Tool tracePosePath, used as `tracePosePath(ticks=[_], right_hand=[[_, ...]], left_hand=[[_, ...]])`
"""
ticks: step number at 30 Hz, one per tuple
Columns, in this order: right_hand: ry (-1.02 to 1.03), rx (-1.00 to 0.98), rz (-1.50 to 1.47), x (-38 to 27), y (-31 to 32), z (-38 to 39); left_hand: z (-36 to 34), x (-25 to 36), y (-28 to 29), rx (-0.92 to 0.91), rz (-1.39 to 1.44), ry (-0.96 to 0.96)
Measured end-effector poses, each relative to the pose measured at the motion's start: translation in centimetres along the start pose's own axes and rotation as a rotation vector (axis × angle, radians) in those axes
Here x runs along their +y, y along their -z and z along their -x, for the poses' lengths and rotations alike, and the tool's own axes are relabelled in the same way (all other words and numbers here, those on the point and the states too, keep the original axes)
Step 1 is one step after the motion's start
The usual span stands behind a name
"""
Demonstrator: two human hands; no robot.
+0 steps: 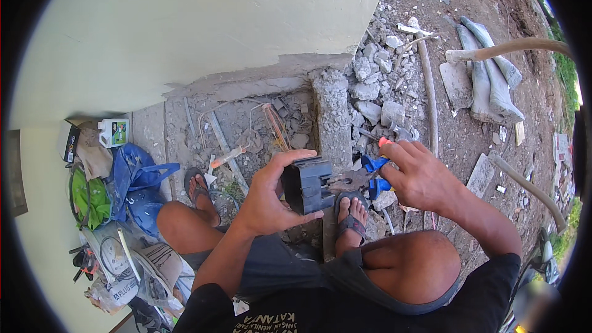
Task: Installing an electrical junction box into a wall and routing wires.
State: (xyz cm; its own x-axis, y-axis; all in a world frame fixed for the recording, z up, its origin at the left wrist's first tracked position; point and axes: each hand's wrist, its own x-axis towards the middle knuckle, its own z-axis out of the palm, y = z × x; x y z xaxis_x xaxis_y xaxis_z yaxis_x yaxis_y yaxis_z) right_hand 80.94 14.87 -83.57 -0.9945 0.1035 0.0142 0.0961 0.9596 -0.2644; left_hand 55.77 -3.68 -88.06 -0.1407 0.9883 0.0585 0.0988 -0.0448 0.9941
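Note:
My left hand [269, 196] grips a black plastic box [300, 190], open on one side, that looks like an electrical wall box. Thumb and fingers wrap its outer walls. In my right hand [427, 177] are pliers with blue handles [375, 165]. Their metal jaws [349, 180] meet the box's right edge; whether they bite on it I cannot make out. A thin metal shaft with a red-orange end [384, 142] also pokes out from the right fingers, perhaps a screwdriver. Both hands are held above the ground between my knees.
Below the wall lies a dug-out pit with loose wires [275, 124] and an orange-tipped tool [228, 156]. A concrete edge [335, 123] runs beside it. Rubble [370, 89], a wooden pole [427, 95] and grey boots [490, 80] lie right; a blue bag [139, 176] and white jug [113, 132] left.

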Motion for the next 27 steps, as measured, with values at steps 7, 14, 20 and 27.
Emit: tracePosePath(ticks=[7, 14, 20, 27], right_hand=[[-0.046, 0.062, 0.058, -0.7, -0.3, 0.5], [-0.058, 0.061, 0.083, -0.8, 0.3, 0.2], [-0.025, 0.022, 0.066, -0.6, 0.8, -0.3], [-0.035, 0.045, 0.086, -0.5, 0.6, -0.4]], left_hand=[[0.0, 1.4, -1.5, 0.064, 0.544, 0.507], [0.2, 0.7, -1.2, 0.078, 0.483, 0.364], [-0.6, 0.2, 0.9, -0.029, -0.031, 0.009], [-0.7, -0.3, 0.8, 0.039, -0.054, -0.058]])
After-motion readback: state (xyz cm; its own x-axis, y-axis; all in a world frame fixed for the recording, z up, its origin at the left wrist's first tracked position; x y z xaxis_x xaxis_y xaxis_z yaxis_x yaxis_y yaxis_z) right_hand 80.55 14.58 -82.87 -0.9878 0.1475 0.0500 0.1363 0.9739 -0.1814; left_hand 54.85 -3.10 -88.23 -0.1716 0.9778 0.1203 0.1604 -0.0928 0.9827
